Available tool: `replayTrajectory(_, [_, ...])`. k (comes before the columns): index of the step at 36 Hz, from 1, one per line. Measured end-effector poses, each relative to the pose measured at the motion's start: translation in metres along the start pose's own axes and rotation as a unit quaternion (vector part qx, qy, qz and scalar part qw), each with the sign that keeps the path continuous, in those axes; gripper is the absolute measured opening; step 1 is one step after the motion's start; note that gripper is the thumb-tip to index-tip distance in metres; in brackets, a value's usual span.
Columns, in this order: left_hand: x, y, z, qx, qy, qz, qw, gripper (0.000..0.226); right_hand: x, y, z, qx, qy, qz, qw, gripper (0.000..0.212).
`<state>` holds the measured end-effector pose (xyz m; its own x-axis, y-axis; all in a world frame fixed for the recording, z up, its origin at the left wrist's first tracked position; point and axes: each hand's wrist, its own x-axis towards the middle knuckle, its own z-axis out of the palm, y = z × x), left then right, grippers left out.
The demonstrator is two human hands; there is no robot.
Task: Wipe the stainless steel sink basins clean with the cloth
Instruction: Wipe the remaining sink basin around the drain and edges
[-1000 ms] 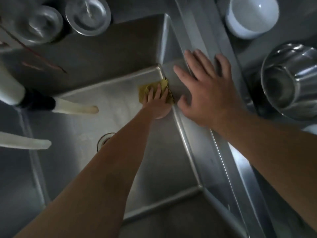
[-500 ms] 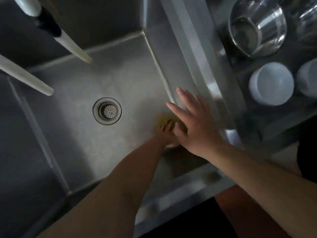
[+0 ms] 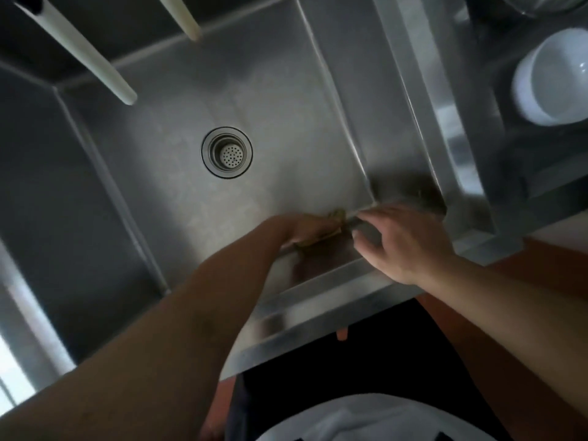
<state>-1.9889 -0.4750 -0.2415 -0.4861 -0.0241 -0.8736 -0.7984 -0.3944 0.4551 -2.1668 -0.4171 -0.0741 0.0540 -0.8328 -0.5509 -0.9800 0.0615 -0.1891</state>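
— Where was the cloth (image 3: 331,226), and which way did it lie?

— You had it low in the sink basin (image 3: 273,100), at the near right corner, where the floor meets the near wall. Only a crumpled yellowish strip showed, running roughly left to right along that near edge; it was too blurred for me to give you a clear long axis.

— And your left hand (image 3: 305,229)?

— It was on top of the cloth, pressing it into the corner. Your fingers were hidden and smeared by blur, so I cannot tell whether they were curled round the cloth or lay flat on it.

— The right hand (image 3: 404,240)?

— It was over the near rim, just right of the cloth, fingers apart and loosely bent, pointing left toward the other hand. It held nothing that I could see; whether it touched the steel I cannot tell.

— Anything else around you?

— The drain (image 3: 227,152) sat mid-floor, well apart from the cloth. Two pale spouts (image 3: 95,62) hung over the far left, and a white bowl (image 3: 553,78) stood far right.
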Motion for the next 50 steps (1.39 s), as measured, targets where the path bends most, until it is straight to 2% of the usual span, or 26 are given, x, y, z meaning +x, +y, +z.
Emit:
replayTrajectory(3, [-0.055, 0.000, -0.002, 0.010, -0.019, -0.018, 1.000, 0.055, 0.000, -0.003, -0.003, -0.013, -0.012, 0.013, 1.000, 0.056])
replayTrajectory(4, [-0.062, -0.010, -0.005, 0.009, -0.015, -0.034, 0.999, 0.054, 0.000, -0.004, -0.004, -0.019, -0.016, 0.017, 1.000, 0.056])
replayTrajectory(6, [-0.076, -0.035, -0.010, -0.008, -0.021, -0.082, 0.996, 0.073, -0.001, -0.005, -0.006, -0.027, -0.023, 0.022, 0.999, 0.056])
replayTrajectory(7, [-0.078, -0.048, -0.011, -0.018, -0.023, -0.113, 0.993, 0.073, -0.001, -0.006, -0.007, -0.027, -0.029, 0.024, 0.999, 0.056])
replayTrajectory(9, [-0.092, -0.064, -0.012, -0.037, -0.025, -0.152, 0.987, 0.056, -0.001, -0.008, -0.010, -0.024, -0.034, 0.025, 0.999, 0.054])
replayTrajectory(12, [-0.113, -0.081, -0.019, 0.008, -0.008, -0.173, 0.985, 0.018, -0.002, -0.008, -0.011, -0.022, -0.029, 0.021, 0.999, 0.051])
replayTrajectory(13, [-0.118, -0.088, -0.024, 0.035, 0.006, -0.171, 0.985, 0.018, -0.002, -0.008, -0.011, -0.021, -0.027, 0.024, 0.999, 0.051])
replayTrajectory(15, [-0.124, -0.096, -0.034, 0.079, 0.030, -0.186, 0.979, 0.049, -0.002, -0.010, -0.013, -0.015, -0.022, 0.039, 0.999, 0.048])
replayTrajectory(16, [-0.126, -0.098, -0.041, 0.075, 0.035, -0.198, 0.977, 0.057, -0.003, -0.011, -0.014, -0.013, -0.019, 0.044, 0.999, 0.048])
replayTrajectory(19, [-0.144, -0.090, -0.060, 0.069, 0.037, -0.208, 0.975, 0.058, -0.002, -0.015, -0.018, -0.015, -0.022, 0.043, 0.999, 0.053])
replayTrajectory(21, [-0.153, -0.097, -0.073, 0.038, 0.083, -0.195, 0.976, 0.057, -0.001, -0.015, -0.018, -0.018, -0.031, 0.042, 0.998, 0.051])
replayTrajectory(23, [-0.154, -0.111, -0.084, 0.019, 0.191, -0.168, 0.967, 0.062, -0.001, -0.015, -0.018, -0.020, -0.029, 0.042, 0.999, 0.049])
replayTrajectory(24, [-0.155, -0.117, -0.088, 0.013, 0.259, -0.160, 0.952, 0.072, 0.000, -0.015, -0.017, -0.020, -0.026, 0.041, 0.999, 0.049])
replayTrajectory(26, [-0.157, -0.127, -0.090, 0.034, 0.393, -0.167, 0.904, 0.092, 0.000, -0.014, -0.014, -0.019, -0.016, 0.040, 0.999, 0.047])
replayTrajectory(28, [-0.155, -0.136, -0.087, 0.025, 0.463, -0.185, 0.866, 0.093, 0.001, -0.013, -0.013, -0.020, -0.011, 0.038, 0.999, 0.046])
replayTrajectory(29, [-0.153, -0.139, -0.084, 0.005, 0.469, -0.187, 0.863, 0.087, 0.001, -0.013, -0.013, -0.022, -0.013, 0.037, 0.999, 0.046])
replayTrajectory(32, [-0.135, -0.157, -0.078, -0.079, 0.430, -0.170, 0.883, 0.062, 0.002, -0.012, -0.011, -0.015, -0.017, 0.033, 0.999, 0.047])
replayTrajectory(34, [-0.126, -0.161, -0.077, -0.093, 0.442, -0.182, 0.874, 0.067, 0.002, -0.011, -0.010, -0.009, -0.009, 0.034, 0.999, 0.046])
replayTrajectory(37, [-0.110, -0.160, -0.073, -0.014, 0.453, -0.239, 0.859, 0.081, 0.003, -0.009, -0.005, -0.003, 0.005, 0.030, 1.000, 0.048])
replayTrajectory(41, [-0.080, -0.161, -0.066, -0.056, 0.469, -0.266, 0.840, 0.093, 0.004, -0.006, -0.001, -0.002, 0.015, 0.024, 1.000, 0.052])
replayTrajectory(43, [-0.066, -0.155, -0.056, -0.102, 0.470, -0.295, 0.826, 0.089, 0.005, -0.005, -0.001, -0.006, 0.010, 0.025, 1.000, 0.051])
replayTrajectory(47, [-0.040, -0.141, -0.032, -0.286, 0.503, -0.331, 0.746, 0.076, 0.004, -0.005, -0.002, -0.004, -0.006, 0.029, 1.000, 0.054])
replayTrajectory(48, [-0.032, -0.138, -0.029, -0.344, 0.498, -0.316, 0.730, 0.079, 0.003, -0.005, -0.003, -0.003, -0.010, 0.031, 0.999, 0.055])
replayTrajectory(50, [-0.003, -0.154, -0.032, -0.427, 0.439, -0.300, 0.731, 0.098, 0.003, -0.005, -0.004, 0.002, -0.011, 0.030, 0.999, 0.053])
